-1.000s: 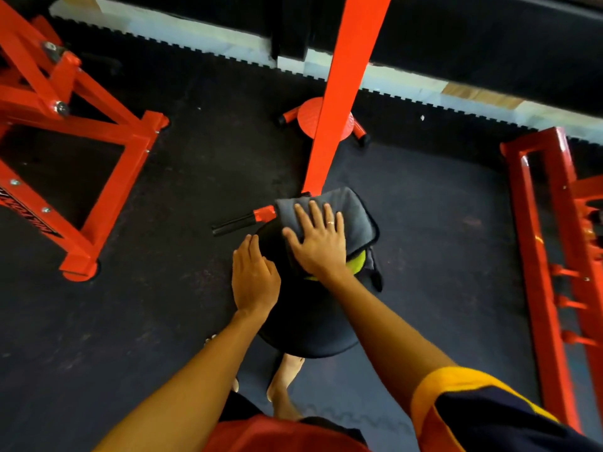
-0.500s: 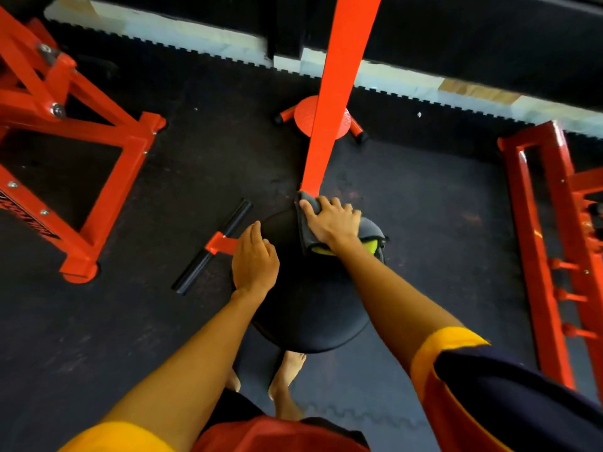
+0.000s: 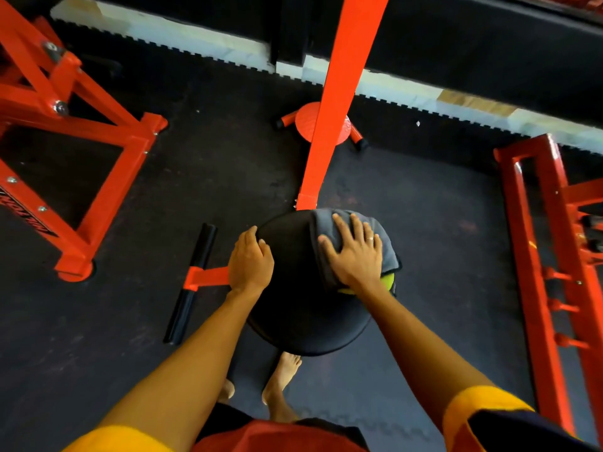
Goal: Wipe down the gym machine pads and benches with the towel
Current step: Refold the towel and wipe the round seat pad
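A round black seat pad (image 3: 293, 308) sits below me on an orange machine arm (image 3: 329, 102). A grey towel (image 3: 386, 252) with a yellow-green underside lies over the pad's right half. My right hand (image 3: 354, 256) presses flat on the towel with fingers spread. My left hand (image 3: 249, 259) grips the pad's left edge, with its fingers curled over the rim. The pad's near half is bare.
An orange handle with a black grip bar (image 3: 191, 285) sticks out left of the pad. An orange frame (image 3: 78, 177) stands on the left and an orange rack (image 3: 548, 272) on the right. Black rubber floor lies all around; my bare feet (image 3: 280, 380) are under the pad.
My right hand and the towel slid from the pad's far edge to its right side, fingers now spread flat. The left hand stayed on the pad's left rim.
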{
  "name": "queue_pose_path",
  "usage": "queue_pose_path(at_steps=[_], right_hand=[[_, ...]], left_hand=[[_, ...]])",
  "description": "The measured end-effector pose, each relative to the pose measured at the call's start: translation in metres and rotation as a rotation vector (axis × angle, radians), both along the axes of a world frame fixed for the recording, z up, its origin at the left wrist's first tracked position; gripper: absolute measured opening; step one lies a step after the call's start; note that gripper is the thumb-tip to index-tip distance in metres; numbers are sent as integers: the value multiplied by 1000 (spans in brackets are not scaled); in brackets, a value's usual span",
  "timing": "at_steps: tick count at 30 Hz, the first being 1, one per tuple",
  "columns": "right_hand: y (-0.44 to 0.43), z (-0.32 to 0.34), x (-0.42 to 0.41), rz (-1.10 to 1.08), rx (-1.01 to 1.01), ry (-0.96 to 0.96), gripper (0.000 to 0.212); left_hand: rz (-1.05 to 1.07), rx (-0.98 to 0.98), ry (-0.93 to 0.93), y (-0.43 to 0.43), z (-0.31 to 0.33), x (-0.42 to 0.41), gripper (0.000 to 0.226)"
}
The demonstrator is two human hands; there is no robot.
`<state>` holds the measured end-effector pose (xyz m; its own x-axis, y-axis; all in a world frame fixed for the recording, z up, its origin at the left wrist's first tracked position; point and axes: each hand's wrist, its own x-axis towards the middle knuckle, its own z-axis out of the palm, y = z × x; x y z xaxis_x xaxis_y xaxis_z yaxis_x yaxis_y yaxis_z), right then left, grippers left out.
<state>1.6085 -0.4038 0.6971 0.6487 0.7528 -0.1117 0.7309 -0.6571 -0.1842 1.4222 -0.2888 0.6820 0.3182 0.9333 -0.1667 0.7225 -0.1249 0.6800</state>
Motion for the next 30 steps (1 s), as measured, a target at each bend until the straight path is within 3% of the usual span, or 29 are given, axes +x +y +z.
queue_pose_path(at_steps=[2, 5, 10, 12, 15, 22, 26, 30], right_hand=[[31, 5, 11, -68, -45, 70, 68], [77, 7, 2, -6, -91, 58, 62], [120, 1, -58, 404, -100, -32, 64], [121, 2, -50, 475, -57, -23, 59], [115, 0, -19, 372, -34, -27, 56], [52, 2, 36, -214, -33, 168, 66], [80, 11, 24, -157, -73, 166, 76], [129, 6, -33, 179, -116, 41, 62]], left_hand=[[5, -7, -7, -2, 2, -4, 46], [12, -45, 4, 0, 6, -4, 46], [11, -67, 11, 11, 2, 3, 42], [50, -98, 19, 9, 1, 3, 41], [51, -37, 40, 4, -1, 1, 42], [18, -19, 42, 7, 0, 6, 43], [-31, -3, 66, 11, 2, 11, 43], [-51, 10, 71, 14, -2, 10, 44]])
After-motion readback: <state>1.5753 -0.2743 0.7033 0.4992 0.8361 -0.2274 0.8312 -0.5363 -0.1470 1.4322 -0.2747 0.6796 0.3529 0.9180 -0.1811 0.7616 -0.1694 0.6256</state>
